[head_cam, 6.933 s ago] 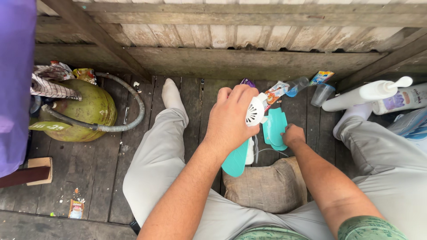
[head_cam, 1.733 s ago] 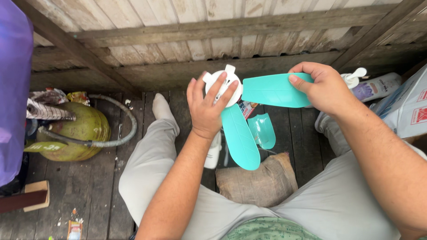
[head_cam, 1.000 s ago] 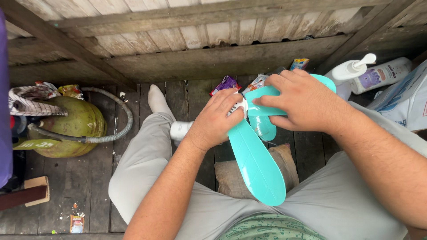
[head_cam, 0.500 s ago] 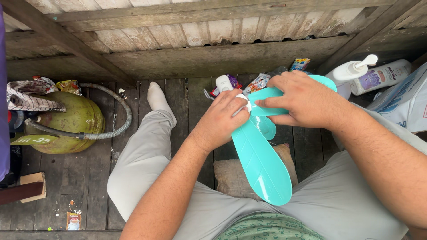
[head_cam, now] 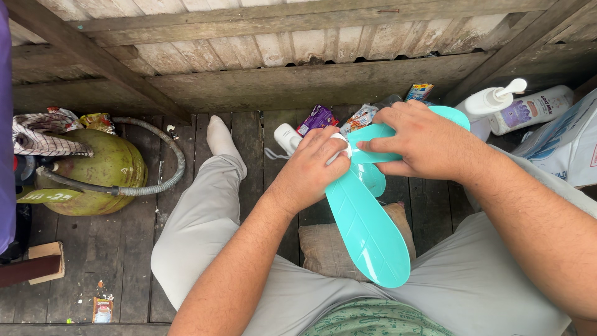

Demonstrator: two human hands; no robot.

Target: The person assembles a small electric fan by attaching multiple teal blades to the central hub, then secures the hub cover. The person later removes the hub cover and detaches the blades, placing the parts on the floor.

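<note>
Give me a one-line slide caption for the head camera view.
Seated person's left hand grips a white hub while right hand holds its teal fan blades.

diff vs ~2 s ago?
Both hands lowered the teal fan blade set from chest height toward the lap. The left hand now covers the white hub; the right hand shifted to grip the upper blade. The green gas cylinder, hose and pump bottle stayed put.

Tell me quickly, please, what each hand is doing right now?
Left hand: closed around the white hub of the teal fan blades.
Right hand: closed on the upper blade.
</note>
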